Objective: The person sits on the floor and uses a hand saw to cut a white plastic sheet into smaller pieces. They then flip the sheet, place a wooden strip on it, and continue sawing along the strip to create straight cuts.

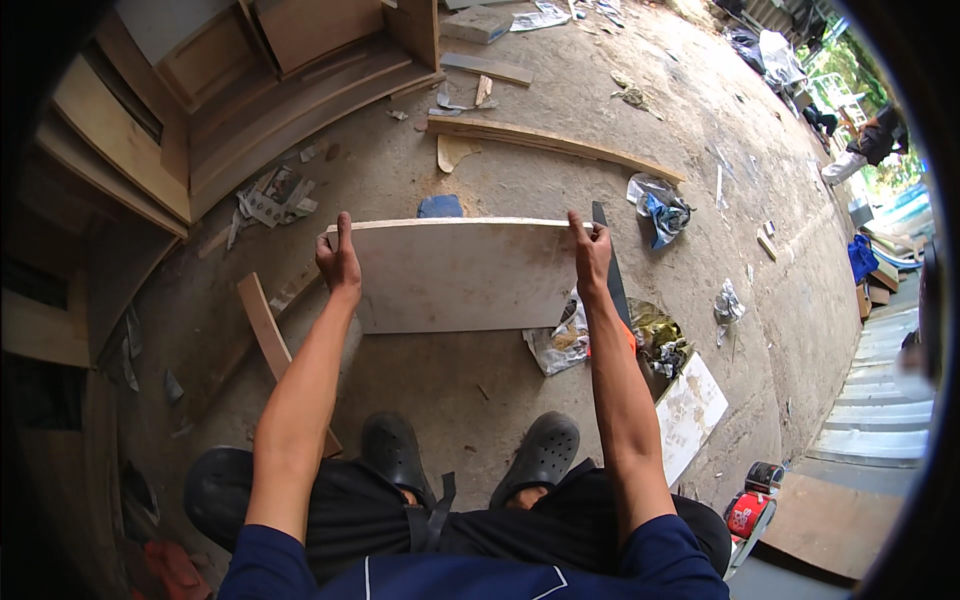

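Between my two hands I hold a rectangular wooden board with a pale, stained face and a raw far edge. My left hand grips its left end, thumb up along the side. At the right end, my right hand is closed on the far corner, its thumb over the edge. A dark saw blade shows just beyond my right hand; its orange part is mostly hidden by my forearm. Behind the board's far edge lies a blue object, partly covered.
Wooden cabinet frames stand at the left. A long plank lies ahead, with a wood strip by my left arm and a white board at right. Crumpled plastic and a tape dispenser are on the right. Far right, another person.
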Tool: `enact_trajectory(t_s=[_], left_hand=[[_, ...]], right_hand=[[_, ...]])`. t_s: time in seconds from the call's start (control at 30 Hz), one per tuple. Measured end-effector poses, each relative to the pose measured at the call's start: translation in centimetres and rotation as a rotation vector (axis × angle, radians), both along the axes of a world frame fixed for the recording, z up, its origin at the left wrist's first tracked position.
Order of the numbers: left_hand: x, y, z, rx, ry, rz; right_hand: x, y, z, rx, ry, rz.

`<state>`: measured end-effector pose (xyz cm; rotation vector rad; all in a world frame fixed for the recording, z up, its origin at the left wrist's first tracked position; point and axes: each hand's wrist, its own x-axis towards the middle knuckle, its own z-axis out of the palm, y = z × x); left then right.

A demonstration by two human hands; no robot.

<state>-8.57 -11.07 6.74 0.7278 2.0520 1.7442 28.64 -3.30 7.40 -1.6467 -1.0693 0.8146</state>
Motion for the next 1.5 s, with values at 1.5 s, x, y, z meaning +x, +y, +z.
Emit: enact_trajectory(t_s=[1.5], left_hand=[[-1.4,1.4,-3.4,0.038,0.02,-0.058]], right_hand=[[2.4,-1.7,-6.7,-0.25,0.168,0.295]])
